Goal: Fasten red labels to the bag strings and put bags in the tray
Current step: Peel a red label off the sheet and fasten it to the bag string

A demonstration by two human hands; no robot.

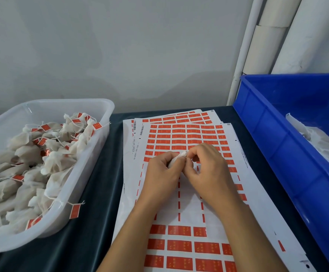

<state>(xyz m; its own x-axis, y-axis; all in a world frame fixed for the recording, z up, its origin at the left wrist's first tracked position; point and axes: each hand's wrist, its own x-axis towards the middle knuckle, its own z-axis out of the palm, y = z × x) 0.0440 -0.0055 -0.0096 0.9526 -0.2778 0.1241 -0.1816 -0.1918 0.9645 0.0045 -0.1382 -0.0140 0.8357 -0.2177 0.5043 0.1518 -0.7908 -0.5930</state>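
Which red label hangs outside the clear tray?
The red label dangling on its string over the clear tray's near right rim; the other fastened labels lie inside among the bags.

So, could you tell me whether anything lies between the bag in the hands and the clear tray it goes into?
Nothing visible does. Both hands, left hand and right hand, hold the bag above the label sheets; only bare dark tabletop separates them from the tray, whose top is open.

A strip of dark table (100, 173) lies open between the white tray (93, 154) on the left and the label sheets (179, 134). The blue bin (277, 154) walls off the right side.
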